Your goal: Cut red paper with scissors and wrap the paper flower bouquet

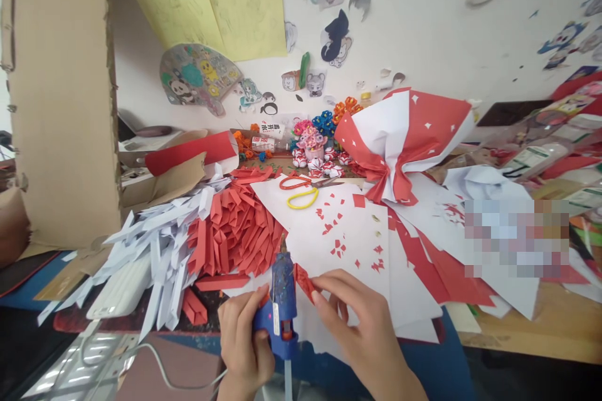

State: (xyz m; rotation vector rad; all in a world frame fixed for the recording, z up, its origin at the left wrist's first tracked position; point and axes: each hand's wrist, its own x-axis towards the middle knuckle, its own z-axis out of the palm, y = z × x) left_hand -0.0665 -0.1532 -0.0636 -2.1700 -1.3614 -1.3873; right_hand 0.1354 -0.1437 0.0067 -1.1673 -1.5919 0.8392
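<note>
My left hand (245, 339) is wrapped round the handle of a blue glue gun (283, 301), whose nozzle points up and away from me. A glue stick (288, 379) sticks out of its rear end. Just right of the gun, my right hand (355, 319) pinches a small folded red paper piece (305, 283) between thumb and fingers. Beyond the gun lies a heap of folded red paper strips (239, 225), with folded white paper strips (164, 244) to its left. White sheets (338, 244) scattered with small red scraps lie beyond my right hand.
Scissors (302, 198) with yellow and red handles lie behind the sheets. A red and white paper wrap (399, 138) stands at the back right. Small paper flowers (324, 125) stand by the wall. A white power strip (120, 285) and cardboard (63, 100) are at left.
</note>
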